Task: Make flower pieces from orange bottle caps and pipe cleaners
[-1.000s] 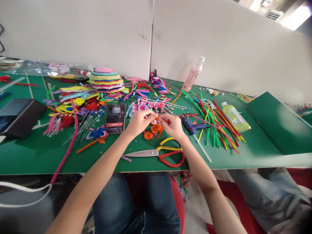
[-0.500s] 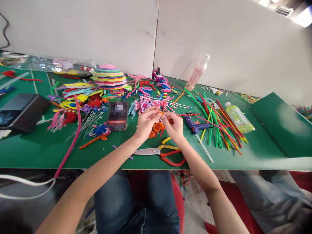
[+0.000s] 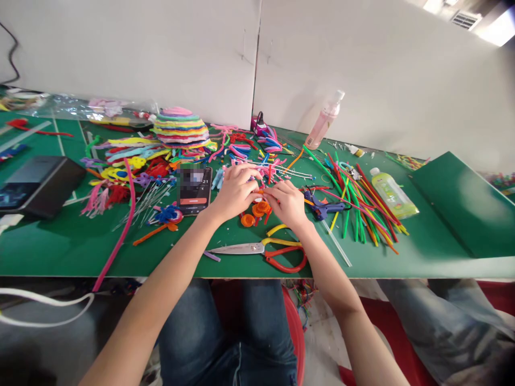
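Between my two hands is an orange pipe cleaner, mostly covered by fingers. My left hand pinches one side of it, and my right hand pinches the other with thumb and forefinger. Just below them lie orange pipe-cleaner coils on the green table. Closer to the table's front edge, scissors with one yellow and one red handle lie open, blades to the left. A blue hot glue gun with a clear glue stick rests right of my right hand.
A phone lies left of my hands. Colourful pipe-cleaner pieces and a striped dome fill the left back. Loose pipe cleaners, a green-labelled bottle and a pink bottle stand or lie right. Another person's legs show lower right.
My left hand has shifted slightly left and turned more palm-down, and the right hand's fingers have flattened over the orange piece. More of the coils and phone now shows.
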{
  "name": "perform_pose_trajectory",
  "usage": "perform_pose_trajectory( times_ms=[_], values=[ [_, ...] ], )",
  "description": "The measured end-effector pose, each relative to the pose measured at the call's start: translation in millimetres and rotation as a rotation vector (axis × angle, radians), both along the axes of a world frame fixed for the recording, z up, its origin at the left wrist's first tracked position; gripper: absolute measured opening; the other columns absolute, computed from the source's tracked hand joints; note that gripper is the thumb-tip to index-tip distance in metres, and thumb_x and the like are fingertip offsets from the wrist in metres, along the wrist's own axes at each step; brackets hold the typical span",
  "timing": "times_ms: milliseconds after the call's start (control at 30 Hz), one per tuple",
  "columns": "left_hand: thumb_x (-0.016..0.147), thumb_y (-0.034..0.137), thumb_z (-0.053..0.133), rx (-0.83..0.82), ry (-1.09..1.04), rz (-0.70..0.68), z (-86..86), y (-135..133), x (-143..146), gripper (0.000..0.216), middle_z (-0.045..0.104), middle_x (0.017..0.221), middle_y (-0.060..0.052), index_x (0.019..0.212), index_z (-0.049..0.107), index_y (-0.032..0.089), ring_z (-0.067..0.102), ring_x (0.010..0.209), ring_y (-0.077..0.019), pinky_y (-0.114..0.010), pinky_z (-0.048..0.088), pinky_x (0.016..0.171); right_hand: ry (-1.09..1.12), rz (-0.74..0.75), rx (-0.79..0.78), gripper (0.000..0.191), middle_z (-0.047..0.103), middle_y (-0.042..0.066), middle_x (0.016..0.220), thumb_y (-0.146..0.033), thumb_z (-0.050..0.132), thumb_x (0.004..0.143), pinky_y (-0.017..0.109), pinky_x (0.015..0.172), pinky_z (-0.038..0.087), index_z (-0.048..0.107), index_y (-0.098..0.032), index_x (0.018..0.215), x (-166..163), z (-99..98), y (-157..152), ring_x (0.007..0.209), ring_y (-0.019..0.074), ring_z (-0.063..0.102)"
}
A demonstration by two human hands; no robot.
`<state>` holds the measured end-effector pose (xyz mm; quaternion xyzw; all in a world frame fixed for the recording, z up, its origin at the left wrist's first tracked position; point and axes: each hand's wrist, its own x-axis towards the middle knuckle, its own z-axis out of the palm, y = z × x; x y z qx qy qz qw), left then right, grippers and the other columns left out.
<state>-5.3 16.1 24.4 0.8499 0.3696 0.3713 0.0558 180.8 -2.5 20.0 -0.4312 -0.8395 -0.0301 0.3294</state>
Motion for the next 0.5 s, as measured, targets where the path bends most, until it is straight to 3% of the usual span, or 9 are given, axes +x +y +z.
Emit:
perform_pose_trajectory(
  times_ms=[200,300,500],
  values=[
    [0.076,0.038,0.068,-0.140,-0.142,-0.021,-1.3,3.3,-1.3,0.025,0.062,0.109,-0.007,0.062,0.058,0.021,0.047,0.119,-0.0295,-0.048,0.029,0.106,0.071,0.031,-0.077,0.018,0.063,0.004,0.078,-0.026,0.050,0.088,0.029,0.071,0.042,0.068,-0.022,0.083,-1.3,-1.4,0.2,0.077,0.0173,0.053],
    [0.074,0.044,0.069,-0.292,-0.338,-0.051,-1.7,0.9,4.7,0.026,0.061,0.108,-0.008,0.066,0.060,0.020,0.051,0.113,-0.0266,-0.045,0.034,0.104,0.228,-0.003,-0.128,0.015,0.060,0.003,0.076,-0.026,0.051,0.087,0.028,0.070,0.042,0.065,-0.021,0.082,-4.9,-2.2,-0.8,0.076,0.0162,0.054],
    [0.071,0.037,0.072,-0.620,-0.878,-0.055,-12.9,-9.0,26.1,0.021,0.062,0.115,-0.008,0.085,0.072,0.020,0.055,0.114,-0.0249,-0.040,0.043,0.097,0.641,-0.054,-0.266,0.018,0.055,0.000,0.073,-0.033,0.051,0.086,0.025,0.059,0.040,0.059,-0.019,0.078,-16.5,-4.0,-4.9,0.062,0.0109,0.047]
  ],
)
